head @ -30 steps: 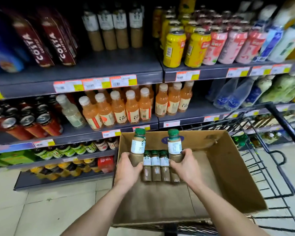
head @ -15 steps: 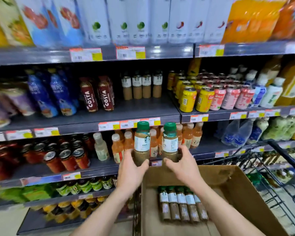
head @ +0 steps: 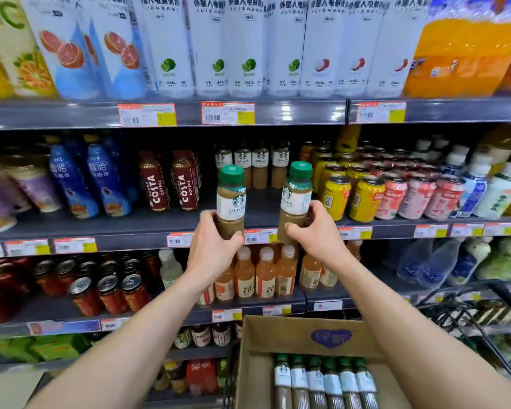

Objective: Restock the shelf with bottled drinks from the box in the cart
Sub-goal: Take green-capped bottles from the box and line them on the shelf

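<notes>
Both latte bottles have come up out of the box (head: 304, 338) to shelf height. We've got our left hand (head: 211, 246) wrapped round the left bottle (head: 230, 199), right hand (head: 316, 234) round the right bottle (head: 296, 199), low grips so they slide in upright ahead of the matching row (head: 252, 163).

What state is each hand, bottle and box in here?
left latte bottle, capped, upright, held aloft
right latte bottle, capped, near upright, held aloft
left hand, gripping left latte bottle low down
right hand, gripping right latte bottle low down
cardboard box, open-topped
boxed latte bottles, capped, in one row
shelved latte bottles, upright, set far back
</notes>
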`<state>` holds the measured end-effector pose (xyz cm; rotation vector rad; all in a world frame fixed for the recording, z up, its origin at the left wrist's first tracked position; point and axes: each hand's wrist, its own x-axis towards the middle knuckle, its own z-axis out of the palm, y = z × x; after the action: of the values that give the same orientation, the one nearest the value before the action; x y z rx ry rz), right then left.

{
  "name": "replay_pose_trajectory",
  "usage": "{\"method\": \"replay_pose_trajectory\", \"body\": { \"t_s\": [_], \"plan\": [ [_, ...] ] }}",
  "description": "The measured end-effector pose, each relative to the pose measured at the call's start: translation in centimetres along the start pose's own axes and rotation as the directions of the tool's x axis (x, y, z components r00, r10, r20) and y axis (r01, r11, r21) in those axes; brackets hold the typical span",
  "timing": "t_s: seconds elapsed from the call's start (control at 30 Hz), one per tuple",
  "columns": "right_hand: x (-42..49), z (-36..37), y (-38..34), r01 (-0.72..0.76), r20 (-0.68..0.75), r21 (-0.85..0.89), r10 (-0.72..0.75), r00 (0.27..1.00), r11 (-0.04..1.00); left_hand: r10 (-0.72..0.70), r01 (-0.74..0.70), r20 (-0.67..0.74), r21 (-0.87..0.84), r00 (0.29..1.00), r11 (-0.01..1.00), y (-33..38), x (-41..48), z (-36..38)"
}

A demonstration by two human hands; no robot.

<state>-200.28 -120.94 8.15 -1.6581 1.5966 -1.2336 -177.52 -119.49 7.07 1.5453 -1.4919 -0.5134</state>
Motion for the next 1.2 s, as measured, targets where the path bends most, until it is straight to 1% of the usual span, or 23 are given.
{"method": "replay_pose_trajectory", "body": {
  "t_s": [0.07, 0.17, 0.3, 0.43, 0.6, 0.7, 0.83, 0.93, 1.03, 1.2],
  "plan": [
    [2.4, 0.0, -0.2, 0.014, 0.011, -0.012, -0.014, 1.0, 1.0, 0.015, -0.015, 0.001, 0.017, 1.0, 1.0, 0.7, 1.8, 0.3],
    [5.5, 0.5, 0.0, 0.011, 0.026, -0.044, -0.01, 1.0, 0.999, -0.012, 0.012, -0.004, 0.048, 1.0, 0.999, 0.9, 4.5, 0.9],
    [9.2, 1.6, 1.1, -0.022, 0.05, -0.056, 0.024, 0.998, 0.998, -0.046, 0.044, 0.016, 0.085, 0.999, 0.995, -0.1, 7.4, 2.2],
    [12.0, 2.6, 2.6, -0.065, 0.059, -0.098, 0.071, 0.996, 0.993, -0.097, 0.095, 0.027, 0.086, 0.995, 0.992, -1.3, 9.6, 3.5],
    [14.4, 3.4, 4.8, -0.092, 0.054, -0.049, 0.095, 0.994, 0.995, -0.101, 0.096, 0.078, 0.064, 0.992, 0.993, -2.6, 11.8, 5.0],
    [15.1, 3.8, 5.3, -0.122, 0.061, -0.048, 0.125, 0.99, 0.991, -0.088, 0.084, 0.078, 0.053, 0.993, 0.995, -2.8, 12.5, 5.3],
    [15.2, 4.9, 5.8, -0.148, -0.021, -0.161, 0.147, 0.989, 0.976, -0.081, 0.073, 0.08, 0.095, 0.994, 0.993, -3.0, 12.6, 5.5],
    [15.5, 5.6, 6.0, -0.164, -0.071, -0.238, 0.151, 0.986, 0.957, -0.046, 0.037, 0.063, 0.135, 0.997, 0.99, -3.0, 12.5, 5.9],
    [16.4, 5.9, 6.0, -0.17, -0.079, -0.213, 0.156, 0.985, 0.962, -0.036, 0.03, 0.028, 0.193, 0.999, 0.981, -2.9, 12.3, 6.2],
    [18.7, 6.4, 6.0, -0.188, -0.104, -0.203, 0.17, 0.98, 0.961, -0.04, 0.037, 0.01, 0.207, 0.999, 0.978, -3.0, 12.2, 6.2]
  ]
}}
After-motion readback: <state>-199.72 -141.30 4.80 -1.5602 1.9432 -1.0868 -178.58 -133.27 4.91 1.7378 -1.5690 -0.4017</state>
